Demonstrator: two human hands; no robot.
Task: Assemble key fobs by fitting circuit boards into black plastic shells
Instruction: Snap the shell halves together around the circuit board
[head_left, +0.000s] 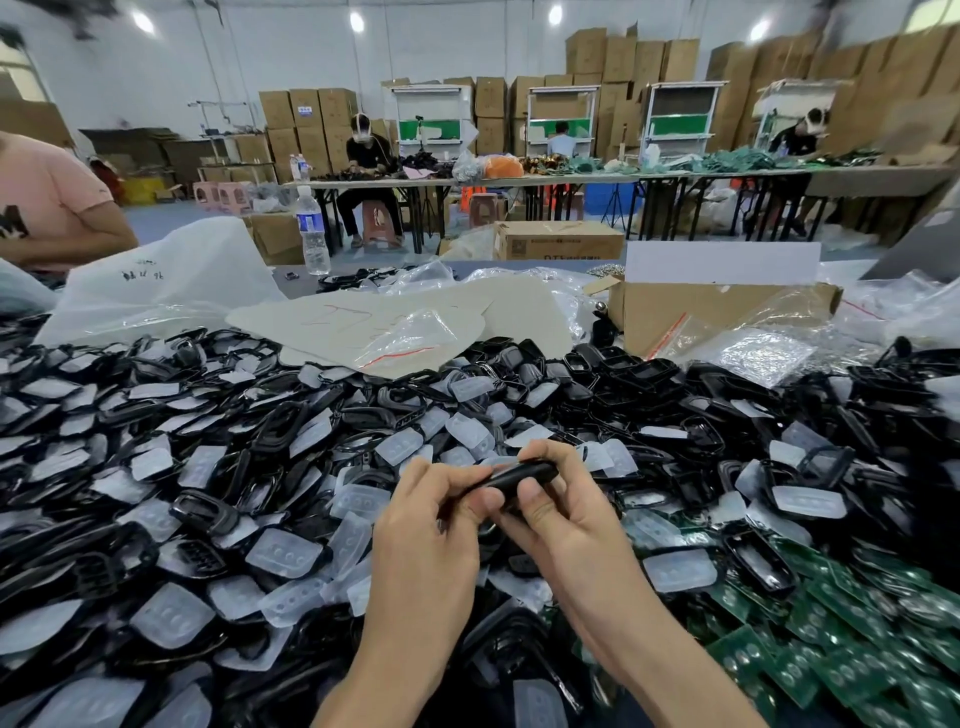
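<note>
Pinches black shell (519, 475) between left hand (431, 519) and right hand (561, 514), fingers curled round it, above heap of shells (218, 509). Green circuit boards (841, 629) lower right. Cardboard box (670, 306) behind, clear bags (758, 353) at its open front.

Both hands (498, 514) pinch black shell (519, 475) above pile.

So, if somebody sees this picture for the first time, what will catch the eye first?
First the huge heap of black shells and clear pads filling almost the whole foreground. In the middle, the left hand and the right hand together pinch one black shell. At the lower right lies a pile of green circuit boards.
</note>
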